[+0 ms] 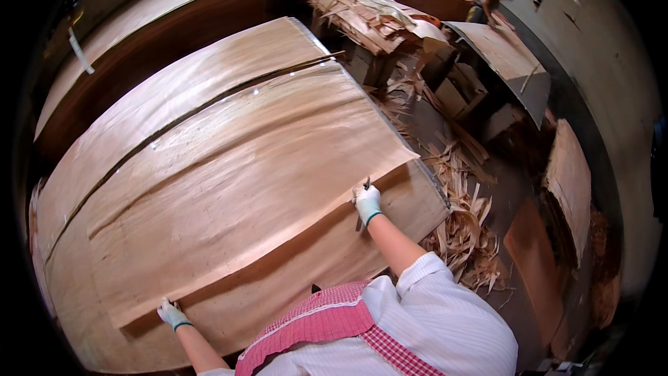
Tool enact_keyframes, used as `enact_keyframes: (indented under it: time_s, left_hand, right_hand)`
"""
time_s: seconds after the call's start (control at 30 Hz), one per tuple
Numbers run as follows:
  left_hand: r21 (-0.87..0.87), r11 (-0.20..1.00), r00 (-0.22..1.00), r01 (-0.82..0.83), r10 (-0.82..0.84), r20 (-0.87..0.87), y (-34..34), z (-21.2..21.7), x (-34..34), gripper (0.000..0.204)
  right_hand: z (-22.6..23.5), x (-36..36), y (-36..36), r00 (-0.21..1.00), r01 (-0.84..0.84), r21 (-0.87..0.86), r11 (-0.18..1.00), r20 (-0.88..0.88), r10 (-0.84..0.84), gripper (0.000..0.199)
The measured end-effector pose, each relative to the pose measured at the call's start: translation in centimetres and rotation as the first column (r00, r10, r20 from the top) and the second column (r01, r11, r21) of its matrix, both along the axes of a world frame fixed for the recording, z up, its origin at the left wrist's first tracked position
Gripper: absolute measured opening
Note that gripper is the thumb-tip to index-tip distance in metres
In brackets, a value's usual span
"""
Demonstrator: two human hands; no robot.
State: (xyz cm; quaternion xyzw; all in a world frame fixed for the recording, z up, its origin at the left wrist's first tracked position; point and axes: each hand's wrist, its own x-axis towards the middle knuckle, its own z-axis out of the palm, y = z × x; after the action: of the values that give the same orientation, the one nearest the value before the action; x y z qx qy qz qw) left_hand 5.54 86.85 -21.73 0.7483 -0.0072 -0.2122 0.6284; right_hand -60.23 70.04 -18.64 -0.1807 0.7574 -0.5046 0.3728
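Gloved right hand (pixel 367 202) and gloved left hand (pixel 171 314) each pinch the near edge of the top veneer sheet (pixel 236 188), fingers closed on it. Sheet lies skewed atop the veneer stack (pixel 390 212). Wood offcuts (pixel 463 230) litter the floor to the right.

Looks like a dim wood workshop from where I'm sitting. Grey concrete wall (pixel 612 63) curves along the right, stained and scuffed. Floor (pixel 518 188) is dark and littered with pale wood scraps (pixel 463 230). More veneer stacks (pixel 139 35) sit behind on the left, a messy pile of strips (pixel 365 10) up top. Another person (pixel 490 1) works way back by the wall. Light is warm, falling mostly mid-room.
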Motion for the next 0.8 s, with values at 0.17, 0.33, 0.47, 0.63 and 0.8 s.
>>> enact_keyframes:
  time_s: [0.17,0.33,0.47,0.63,0.8]
  left_hand:
    - [0.058,0.998,1.0,-0.011,0.011,-0.001,1.6,-0.4,0.9,0.02]
    - [0.102,0.995,0.999,0.023,-0.028,0.047,0.6,-0.4,0.3,0.018]
    - [0.12,0.993,0.999,0.004,-0.01,0.047,1.1,-0.5,0.8,0.017]
    - [0.066,0.993,0.993,-0.099,0.095,0.066,0.4,-1.2,0.5,0.016]
    - [0.03,0.999,0.998,-0.04,0.038,0.055,0.0,-1.5,0.2,0.014]
  right_hand:
    - [-0.1,0.6,0.0,0.996,0.029,0.026,0.999,-0.083,-0.027,0.022]
    - [-4.1,-2.7,-0.7,0.982,0.089,0.107,0.99,-0.178,-0.069,0.026]
    - [-3.4,-1.9,-0.7,0.993,0.072,0.102,0.992,-0.096,-0.063,0.019]
    - [-0.4,-1.6,0.0,0.997,0.048,0.108,0.993,-0.06,-0.042,0.015]
    - [0.7,-1.9,0.4,0.999,0.043,0.033,0.999,-0.018,-0.043,0.019]
